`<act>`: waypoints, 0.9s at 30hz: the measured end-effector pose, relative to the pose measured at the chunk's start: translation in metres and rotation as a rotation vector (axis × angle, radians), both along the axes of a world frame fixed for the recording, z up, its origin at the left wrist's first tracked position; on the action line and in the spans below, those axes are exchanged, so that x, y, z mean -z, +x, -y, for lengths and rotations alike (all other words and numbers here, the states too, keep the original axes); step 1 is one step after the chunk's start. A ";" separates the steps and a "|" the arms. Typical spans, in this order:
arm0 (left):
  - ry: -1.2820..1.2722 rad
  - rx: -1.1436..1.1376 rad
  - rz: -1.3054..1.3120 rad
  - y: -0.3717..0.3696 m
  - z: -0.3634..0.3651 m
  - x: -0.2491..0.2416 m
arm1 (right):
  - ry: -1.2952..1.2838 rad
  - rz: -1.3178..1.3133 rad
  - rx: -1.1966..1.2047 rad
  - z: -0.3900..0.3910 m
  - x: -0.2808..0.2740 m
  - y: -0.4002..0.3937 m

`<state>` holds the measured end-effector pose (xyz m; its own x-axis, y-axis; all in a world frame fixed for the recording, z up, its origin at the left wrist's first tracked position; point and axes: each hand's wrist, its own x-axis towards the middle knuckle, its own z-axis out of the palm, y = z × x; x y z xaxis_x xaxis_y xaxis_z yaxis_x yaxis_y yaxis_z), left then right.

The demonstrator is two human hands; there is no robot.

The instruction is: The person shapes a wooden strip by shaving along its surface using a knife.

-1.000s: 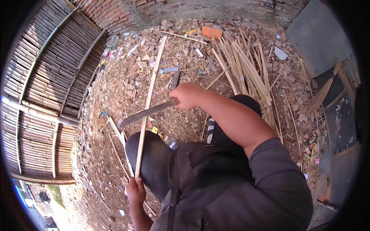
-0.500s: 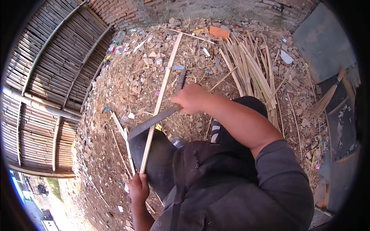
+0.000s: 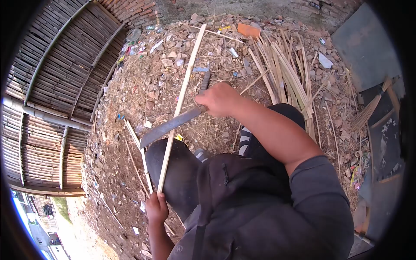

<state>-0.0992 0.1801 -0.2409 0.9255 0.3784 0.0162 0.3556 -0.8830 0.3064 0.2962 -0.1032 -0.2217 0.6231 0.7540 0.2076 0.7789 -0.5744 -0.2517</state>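
My right hand [image 3: 220, 99] is closed round the dark wrapped handle of a machete [image 3: 171, 127]. Its broad, curved blade points left and lies across a long pale bamboo strip [image 3: 185, 84], a little above my knee. The near end of that strip is in my left hand [image 3: 157, 208], which is closed with the thumb along it. From there the strip slants up past my dark-trousered knee [image 3: 173, 169] towards the rubble. Beside my left hand, another thin strip [image 3: 141, 147] lies on the ground.
Beyond my right knee a pile of split bamboo strips [image 3: 281, 73] lies on rubble-strewn ground [image 3: 117, 164]. A bamboo-slat panel [image 3: 56, 65] stands left. On the right are a grey board [image 3: 368, 47] and a twig broom [image 3: 368, 110]. A brick wall [image 3: 130, 11] runs behind.
My right hand and the machete have shifted slightly up, and the blade's angle has turned a little. The strip's far end has risen slightly. My left hand keeps its hold.
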 end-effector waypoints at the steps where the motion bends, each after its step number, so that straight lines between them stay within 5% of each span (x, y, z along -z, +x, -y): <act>1: 0.012 0.019 0.029 -0.003 -0.005 0.008 | -0.040 0.074 -0.052 -0.002 0.001 0.001; 5: -0.026 -0.063 -0.013 -0.015 -0.015 0.003 | 0.371 -0.533 0.732 0.027 0.023 0.063; 15: 0.022 -0.009 -0.022 -0.010 -0.003 -0.004 | 0.362 -0.333 0.388 0.031 0.009 0.035; 21: -0.127 -0.084 0.000 -0.005 0.001 -0.013 | 0.325 -0.273 0.218 0.011 0.011 0.027; 24: -0.486 -0.254 -0.117 0.001 0.016 -0.034 | 0.330 -0.293 0.207 0.008 0.008 0.023; 27: -0.359 -0.241 -0.092 -0.009 0.002 -0.013 | 0.340 -0.297 0.190 0.012 0.009 0.023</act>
